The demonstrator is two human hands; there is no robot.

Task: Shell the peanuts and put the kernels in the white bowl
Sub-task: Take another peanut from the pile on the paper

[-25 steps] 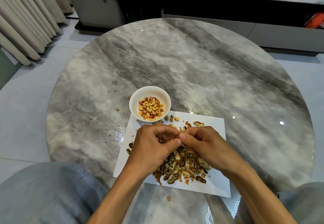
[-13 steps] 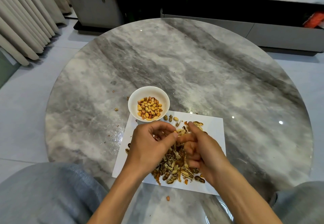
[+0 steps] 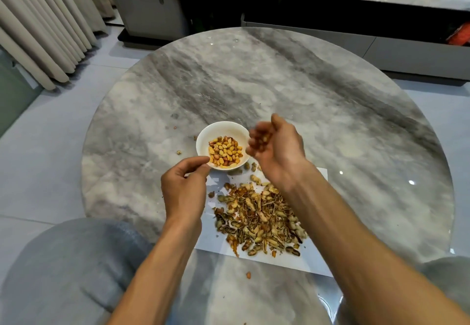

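Note:
The white bowl (image 3: 220, 125) stands on the table just beyond a white paper sheet (image 3: 292, 261) and holds several peanut kernels (image 3: 225, 150). My right hand (image 3: 278, 152) hovers at the bowl's right rim, blurred, its fingers curled round a few reddish kernels (image 3: 264, 138). My left hand (image 3: 185, 188) is at the bowl's near-left edge, thumb tip against the rim and fingers loosely curled; nothing shows between them. A heap of broken shells (image 3: 259, 220) lies on the paper under my right forearm. A few peanuts (image 3: 255, 178) lie between heap and bowl.
The round grey marble table (image 3: 279, 91) stretches far beyond the bowl. Small shell bits (image 3: 178, 152) lie left of the bowl, and one crumb (image 3: 248, 275) lies near the front edge. My knees in grey trousers are below the table edge. Curtains hang at the far left.
My hands have parted from over the shell heap. The right hand rose to the bowl's right rim with kernels in it. The left hand slid left to the bowl's near edge.

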